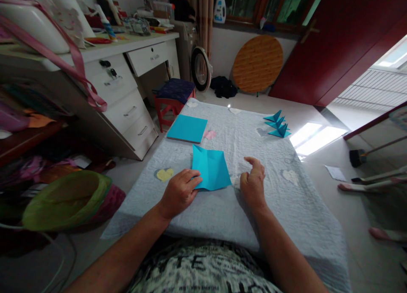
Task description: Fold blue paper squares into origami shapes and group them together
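A creased sheet of blue origami paper (212, 170) lies partly unfolded in front of me, its folds standing a little off the cloth. My left hand (182, 189) grips its lower left edge between thumb and fingers. To the right of the sheet, apart from it, my right hand (254, 180) is raised with the index finger stretched out and bent, and nothing shows in it. Behind the sheet, to the left, sits a stack of blue paper (187, 128). Several folded blue paper pieces (279, 125) stand in a row at the far right of the table.
A pale quilted cloth with hearts covers the table (241, 136). On the left are a white desk (119, 98) with drawers, a red stool (165, 110) and a lined waste bin (68, 199). A round wooden board (258, 64) leans against the back wall.
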A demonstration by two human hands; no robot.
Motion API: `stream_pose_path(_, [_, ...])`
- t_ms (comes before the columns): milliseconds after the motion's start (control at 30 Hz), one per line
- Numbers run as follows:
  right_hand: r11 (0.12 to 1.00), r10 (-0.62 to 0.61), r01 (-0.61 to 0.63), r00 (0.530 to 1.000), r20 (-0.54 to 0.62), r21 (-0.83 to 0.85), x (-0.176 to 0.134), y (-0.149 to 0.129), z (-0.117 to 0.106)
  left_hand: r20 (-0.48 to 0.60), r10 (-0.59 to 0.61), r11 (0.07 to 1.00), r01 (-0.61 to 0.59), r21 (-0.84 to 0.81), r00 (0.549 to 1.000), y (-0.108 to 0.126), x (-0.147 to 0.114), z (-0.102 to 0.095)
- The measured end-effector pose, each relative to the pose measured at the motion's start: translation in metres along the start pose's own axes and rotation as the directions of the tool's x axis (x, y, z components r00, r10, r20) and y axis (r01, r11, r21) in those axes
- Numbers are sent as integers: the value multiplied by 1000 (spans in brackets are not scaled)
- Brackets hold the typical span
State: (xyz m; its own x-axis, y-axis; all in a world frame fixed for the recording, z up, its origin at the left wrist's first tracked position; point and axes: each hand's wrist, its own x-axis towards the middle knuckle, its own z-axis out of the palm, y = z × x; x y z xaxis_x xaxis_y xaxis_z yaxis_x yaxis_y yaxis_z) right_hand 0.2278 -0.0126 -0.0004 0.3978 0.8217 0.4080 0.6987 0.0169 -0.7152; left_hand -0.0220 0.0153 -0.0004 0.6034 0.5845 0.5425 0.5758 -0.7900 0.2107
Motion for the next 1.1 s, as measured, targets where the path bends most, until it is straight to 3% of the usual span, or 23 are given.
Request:
stream_pose_path(100, [977,-178,191,975,135,-93,-4,-3,-4,-1,-16,1000,16,-13,1000,0,1,1])
stream_pose_path(200, [928,-335,370,879,339,-42,-12,-10,-6,2,-36,999,36,-28,999,0,0,2])
stream_pose_path(300, [889,-401,457,809,430,-29,-17,-14,-5,-38,-44,999,43,-22,998,0,-1,2])
stream_pose_path(467, [879,-421,471,840,343,-75,-16,-13,-3,-83,-2,1000,3,15,997,-1,-2,2])
stream_pose_path(633, [882,-397,450,868,298,-138,-13,-7,-3,-12,58,994,-57,92,998,0,0,-1])
stream_pose_path(833, [890,-369,444,836,407,-106,-10,-4,-7,45,46,993,-50,103,998,3,0,-7])
stream_pose_path(1100, [906,-335,422,759,558,-30,-9,-11,-9,194,149,988,-138,-71,970,3,4,-5])
